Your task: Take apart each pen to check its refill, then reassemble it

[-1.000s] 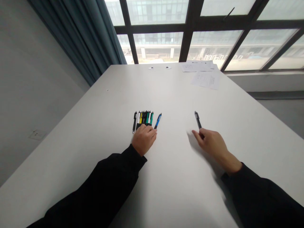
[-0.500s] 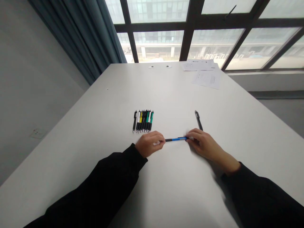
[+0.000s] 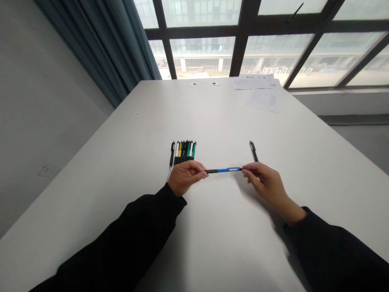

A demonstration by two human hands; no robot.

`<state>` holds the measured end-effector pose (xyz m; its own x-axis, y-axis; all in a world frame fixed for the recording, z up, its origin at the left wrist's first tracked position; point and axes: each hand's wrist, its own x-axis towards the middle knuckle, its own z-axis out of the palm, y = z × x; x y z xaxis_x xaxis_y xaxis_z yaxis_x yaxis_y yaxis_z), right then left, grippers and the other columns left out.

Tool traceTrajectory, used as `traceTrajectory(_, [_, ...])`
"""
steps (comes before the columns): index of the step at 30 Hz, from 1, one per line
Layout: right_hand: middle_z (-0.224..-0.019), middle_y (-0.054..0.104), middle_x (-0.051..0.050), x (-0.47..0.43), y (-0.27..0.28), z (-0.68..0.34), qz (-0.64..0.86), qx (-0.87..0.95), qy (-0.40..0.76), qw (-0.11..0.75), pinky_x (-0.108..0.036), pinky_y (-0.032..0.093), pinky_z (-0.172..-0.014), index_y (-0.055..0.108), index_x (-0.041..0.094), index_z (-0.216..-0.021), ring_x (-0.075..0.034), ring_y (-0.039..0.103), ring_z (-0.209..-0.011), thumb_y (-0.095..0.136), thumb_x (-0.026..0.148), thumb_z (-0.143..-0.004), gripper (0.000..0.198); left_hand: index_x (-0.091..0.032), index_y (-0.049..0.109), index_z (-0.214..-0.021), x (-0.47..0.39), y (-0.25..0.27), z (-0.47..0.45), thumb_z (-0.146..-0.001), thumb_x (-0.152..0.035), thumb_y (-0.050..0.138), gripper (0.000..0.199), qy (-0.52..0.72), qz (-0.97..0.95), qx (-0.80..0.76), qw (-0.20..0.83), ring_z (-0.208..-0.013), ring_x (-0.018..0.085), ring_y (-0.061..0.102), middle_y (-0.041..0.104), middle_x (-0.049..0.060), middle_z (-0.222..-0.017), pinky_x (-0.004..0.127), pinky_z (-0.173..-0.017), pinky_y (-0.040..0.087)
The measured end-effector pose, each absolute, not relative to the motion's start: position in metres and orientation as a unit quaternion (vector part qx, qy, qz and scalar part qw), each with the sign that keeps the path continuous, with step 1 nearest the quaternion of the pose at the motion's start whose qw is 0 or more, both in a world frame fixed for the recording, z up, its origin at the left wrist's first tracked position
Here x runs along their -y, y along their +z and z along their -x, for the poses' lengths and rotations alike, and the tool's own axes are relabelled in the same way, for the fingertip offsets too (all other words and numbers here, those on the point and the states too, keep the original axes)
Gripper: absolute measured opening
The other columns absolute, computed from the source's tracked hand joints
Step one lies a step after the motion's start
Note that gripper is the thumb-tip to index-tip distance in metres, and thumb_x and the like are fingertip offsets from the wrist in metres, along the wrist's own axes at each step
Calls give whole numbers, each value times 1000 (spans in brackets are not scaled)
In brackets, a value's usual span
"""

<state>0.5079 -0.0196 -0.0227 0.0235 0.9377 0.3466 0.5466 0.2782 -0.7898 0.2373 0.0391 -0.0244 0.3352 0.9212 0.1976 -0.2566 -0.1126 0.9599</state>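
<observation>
A blue pen [image 3: 225, 170] with a dark grip is held level between my two hands, a little above the table. My left hand [image 3: 186, 175] pinches its dark grip end, hiding the tip. At the other end, the fingers of my right hand [image 3: 263, 178] are closed on the clip-side end. Behind my left hand lies a row of several pens [image 3: 184, 151] in black, white, yellow and green, their lower ends partly covered by that hand. A single dark pen [image 3: 253, 150] rests just beyond my right hand, its lower end hidden.
The white table [image 3: 194, 121] reaches back to a window. Paper sheets [image 3: 263, 95] lie at its far right. Two small white oval items [image 3: 215, 84] with dark spots sit along the far edge. A blue-grey curtain [image 3: 121, 44] hangs at the left.
Both hands have raised the blue pen off the table, so it shows higher in view. My left hand now covers the lower ends of several pens in the row.
</observation>
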Motion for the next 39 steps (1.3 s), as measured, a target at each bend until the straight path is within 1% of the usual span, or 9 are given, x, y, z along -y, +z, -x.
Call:
traceTrajectory(4, [-84, 70, -6, 20, -18, -508, 530, 687, 210, 451, -29, 54, -58, 70, 19, -99, -16, 66, -66, 63, 28, -92, 13, -13, 66, -74, -40, -24, -237, -67, -24, 86, 24, 494, -546, -316, 598, -67, 14, 71, 72, 6, -83, 29, -67, 62])
traceTrajectory(9, [-90, 71, -6, 20, -17, -509, 530, 671, 160, 493, -31, 55, -64, 72, 21, -96, -17, 67, -74, 65, 25, -90, 10, -13, 71, -84, -40, -26, -236, -68, -25, 86, 25, 495, -539, -346, 587, -82, 20, 75, 76, 10, -97, 37, -83, 63])
traceTrajectory(11, [-91, 72, -6, 21, -18, -509, 534, 663, 157, 501, -32, 55, -64, 72, 22, -95, -17, 67, -74, 66, 24, -90, 9, -13, 72, -88, -39, -26, -237, -71, -26, 84, 25, 495, -542, -357, 577, -84, 21, 75, 76, 11, -100, 38, -84, 63])
traceTrajectory(19, [-93, 73, -5, 21, -23, -509, 511, 660, 173, 523, -32, 55, -63, 74, 24, -93, -17, 67, -73, 66, 23, -90, 9, -14, 72, -94, -37, -27, -238, -75, -27, 81, 24, 500, -558, -377, 544, -85, 21, 75, 77, 9, -93, 36, -86, 62])
traceTrajectory(23, [-94, 73, -6, 22, -22, -509, 510, 659, 177, 523, -33, 55, -64, 74, 24, -92, -17, 67, -74, 66, 23, -90, 8, -15, 72, -91, -39, -28, -237, -77, -25, 79, 19, 500, -597, -378, 501, -78, 17, 73, 75, 5, -84, 30, -76, 62])
traceTrajectory(26, [-94, 72, -6, 21, -22, -509, 511, 655, 186, 525, -32, 55, -63, 73, 24, -92, -17, 66, -74, 66, 25, -91, 8, -16, 71, -89, -40, -29, -235, -81, -25, 76, 13, 485, -656, -380, 435, -68, 13, 68, 70, 3, -79, 25, -63, 57])
traceTrajectory(28, [-94, 71, -6, 21, -23, -510, 520, 650, 191, 520, -31, 55, -60, 73, 23, -93, -16, 65, -72, 65, 27, -91, 9, -17, 70, -89, -40, -28, -233, -85, -25, 71, 10, 474, -690, -384, 389, -64, 11, 64, 68, 1, -76, 23, -59, 54])
traceTrajectory(34, [-96, 66, -6, 20, -28, -508, 524, 626, 243, 524, -26, 53, -51, 70, 22, -97, -13, 61, -66, 64, 29, -92, 10, -18, 64, -89, -38, -26, -231, -93, -28, 61, 12, 447, -761, -390, 264, -69, 12, 62, 65, 2, -78, 24, -62, 50])
traceTrajectory(39, [-83, 63, -2, 19, -29, -509, 539, 621, 269, 501, -25, 49, -49, 67, 20, -100, -11, 57, -57, 62, 32, -94, 14, -18, 62, -86, -37, -23, -230, -96, -32, 57, 18, 433, -779, -389, 232, -66, 12, 58, 62, 1, -73, 25, -61, 47])
